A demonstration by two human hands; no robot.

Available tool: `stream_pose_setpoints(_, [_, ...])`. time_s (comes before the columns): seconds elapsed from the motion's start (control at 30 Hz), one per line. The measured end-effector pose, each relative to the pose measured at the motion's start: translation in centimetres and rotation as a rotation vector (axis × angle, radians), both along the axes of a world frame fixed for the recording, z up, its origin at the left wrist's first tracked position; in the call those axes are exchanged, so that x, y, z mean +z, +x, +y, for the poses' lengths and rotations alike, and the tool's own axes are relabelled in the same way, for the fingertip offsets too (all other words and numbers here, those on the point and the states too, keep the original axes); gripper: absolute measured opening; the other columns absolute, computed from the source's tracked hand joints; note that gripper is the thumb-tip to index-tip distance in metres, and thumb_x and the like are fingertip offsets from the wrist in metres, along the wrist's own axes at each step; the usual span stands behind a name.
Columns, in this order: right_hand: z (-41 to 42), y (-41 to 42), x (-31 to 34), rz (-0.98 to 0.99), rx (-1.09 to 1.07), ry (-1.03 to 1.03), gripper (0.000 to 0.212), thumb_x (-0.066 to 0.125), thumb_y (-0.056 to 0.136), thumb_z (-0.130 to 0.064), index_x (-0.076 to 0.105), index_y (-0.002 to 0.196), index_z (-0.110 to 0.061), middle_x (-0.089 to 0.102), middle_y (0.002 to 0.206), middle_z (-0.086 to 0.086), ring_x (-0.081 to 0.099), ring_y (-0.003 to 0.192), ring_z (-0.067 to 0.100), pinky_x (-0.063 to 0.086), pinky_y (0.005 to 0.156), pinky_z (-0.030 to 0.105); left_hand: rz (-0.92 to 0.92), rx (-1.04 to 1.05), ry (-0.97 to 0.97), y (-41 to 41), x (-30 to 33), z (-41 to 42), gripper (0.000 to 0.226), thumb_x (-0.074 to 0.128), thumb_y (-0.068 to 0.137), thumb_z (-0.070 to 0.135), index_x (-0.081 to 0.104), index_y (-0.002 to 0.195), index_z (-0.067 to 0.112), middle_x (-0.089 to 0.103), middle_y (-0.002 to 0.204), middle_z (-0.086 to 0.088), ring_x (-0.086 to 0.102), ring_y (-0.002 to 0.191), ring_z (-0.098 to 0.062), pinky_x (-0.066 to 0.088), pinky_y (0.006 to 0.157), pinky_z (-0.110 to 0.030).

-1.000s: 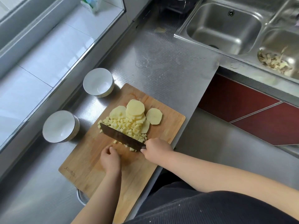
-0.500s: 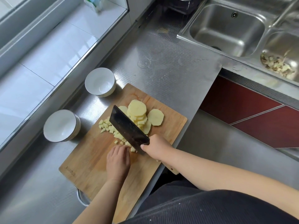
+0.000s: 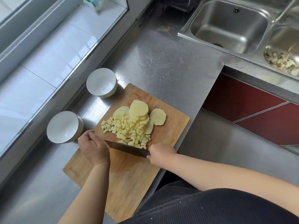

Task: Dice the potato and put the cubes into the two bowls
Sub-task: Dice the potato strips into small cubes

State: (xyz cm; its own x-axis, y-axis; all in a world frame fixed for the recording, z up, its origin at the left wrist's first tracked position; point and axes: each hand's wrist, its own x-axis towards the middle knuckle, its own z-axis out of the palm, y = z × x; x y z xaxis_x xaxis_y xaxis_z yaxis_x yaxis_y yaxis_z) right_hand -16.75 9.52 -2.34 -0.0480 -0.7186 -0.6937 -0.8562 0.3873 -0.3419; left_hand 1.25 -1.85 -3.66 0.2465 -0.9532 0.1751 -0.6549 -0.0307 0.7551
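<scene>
**Knife at the near edge of the cube pile, left hand on the board's edge**

The right hand is gripping the handle of the knife, its fingers clenched round it so the handle itself is hidden. The blade is standing on edge across the cutting board, touching the near side of the potato cubes. The left hand is resting on the board's left edge, its fingers curling over that edge, just beside the blade's tip.

The cubes are lying in a loose pile just beyond the blade. Beyond them, the potato slices are sitting stacked and overlapping, toward the board's far corner.

Off the board's left edge, the near bowl is standing on the desk close to the left hand, and the far bowl is sitting near the board's far-left corner. Both are showing white insides.
</scene>
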Motion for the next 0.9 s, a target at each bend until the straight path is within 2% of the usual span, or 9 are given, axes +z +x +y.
stream_pose_setpoints(0.13, [-1.1,-1.2,0.1,-0.014,-0.097,-0.027,0.034,0.048,0.1,-0.038,0.061,0.115,-0.011,0.063,0.107,0.008,0.062,0.096,0.029,0.044,0.067,0.032,0.011,-0.02,0.008,-0.8,0.2,-0.7,0.024,0.041,0.099,0.015,0.058,0.104,0.0,0.055,0.104,-0.018,0.049,0.102,-0.026,0.034,0.087,-0.023])
stream_pose_setpoints(0.27, [-1.3,-2.3,-0.1,-0.037,-0.125,-0.08,0.035,0.047,0.098,-0.044,0.063,0.111,-0.015,0.065,0.103,0.006,0.062,0.094,0.028,0.044,0.065,0.031,0.044,-0.055,0.006,-1.8,1.3,-2.3,0.023,0.042,0.099,0.015,0.058,0.107,0.001,0.053,0.104,-0.009,0.048,0.098,-0.015,0.035,0.085,-0.019])
stream_pose_setpoints(0.33, [-1.1,-3.2,0.0,-0.011,-0.117,-0.182,0.035,0.043,0.099,-0.044,0.064,0.104,-0.016,0.065,0.096,0.005,0.062,0.089,0.028,0.04,0.061,0.03,0.087,-0.044,0.012,-2.3,1.9,-3.8,0.024,0.042,0.098,0.017,0.057,0.11,0.003,0.052,0.104,-0.005,0.049,0.095,-0.014,0.037,0.082,-0.017])
stream_pose_setpoints(0.43, [-0.9,-5.2,0.2,0.101,-0.036,-0.396,0.034,0.04,0.099,-0.043,0.064,0.101,-0.019,0.066,0.092,0.002,0.063,0.084,0.027,0.034,0.057,0.029,0.155,-0.004,0.06,-3.1,2.7,-6.2,0.024,0.042,0.098,0.018,0.057,0.111,0.005,0.058,0.107,-0.01,0.051,0.095,-0.013,0.035,0.073,-0.004])
stream_pose_setpoints(0.53, [-0.7,-7.4,-0.3,0.176,0.054,-0.613,0.027,0.054,0.091,-0.038,0.067,0.103,-0.018,0.068,0.086,0.001,0.065,0.076,0.027,0.039,0.053,0.028,0.137,-0.051,0.207,-4.2,3.2,-8.2,0.025,0.045,0.097,0.016,0.061,0.114,0.008,0.065,0.113,-0.008,0.055,0.094,-0.01,0.039,0.075,-0.013])
stream_pose_setpoints(0.63, [-0.4,-8.7,-1.0,0.259,0.143,-0.675,0.03,0.078,0.066,-0.035,0.071,0.088,-0.016,0.066,0.065,0.0,0.063,0.054,0.023,0.044,0.043,0.026,0.087,-0.312,0.44,-5.1,4.3,-10.0,0.018,0.056,0.096,0.019,0.065,0.111,0.013,0.067,0.113,-0.009,0.058,0.091,-0.013,0.042,0.074,-0.021])
stream_pose_setpoints(0.73, [-0.2,-9.2,-1.7,0.28,0.172,-0.716,0.035,0.083,0.056,-0.035,0.071,0.084,-0.017,0.062,0.06,-0.002,0.061,0.05,0.02,0.046,0.043,0.027,-0.008,-0.773,0.666,-7.3,6.0,-9.1,0.019,0.066,0.089,0.035,0.061,0.105,0.027,0.062,0.108,0.005,0.057,0.096,-0.009,0.044,0.077,-0.022])
stream_pose_setpoints(0.8, [0.0,-9.3,-2.1,0.273,0.17,-0.739,0.036,0.084,0.056,-0.034,0.07,0.084,-0.017,0.062,0.061,-0.002,0.061,0.051,0.02,0.047,0.043,0.029,-0.145,-1.049,0.616,-8.7,5.8,-6.6,0.036,0.064,0.082,0.057,0.056,0.109,0.035,0.053,0.114,0.015,0.05,0.107,-0.007,0.04,0.09,-0.024])
stream_pose_setpoints(0.9, [-0.1,-9.3,-2.2,0.263,0.179,-0.751,0.038,0.085,0.054,-0.035,0.07,0.085,-0.018,0.062,0.061,-0.002,0.061,0.051,0.021,0.047,0.043,0.028,-0.408,-1.319,0.414,-9.4,3.7,-2.7,0.052,0.047,0.081,0.073,0.052,0.116,0.035,0.045,0.127,0.01,0.038,0.118,-0.008,0.032,0.1,-0.029])
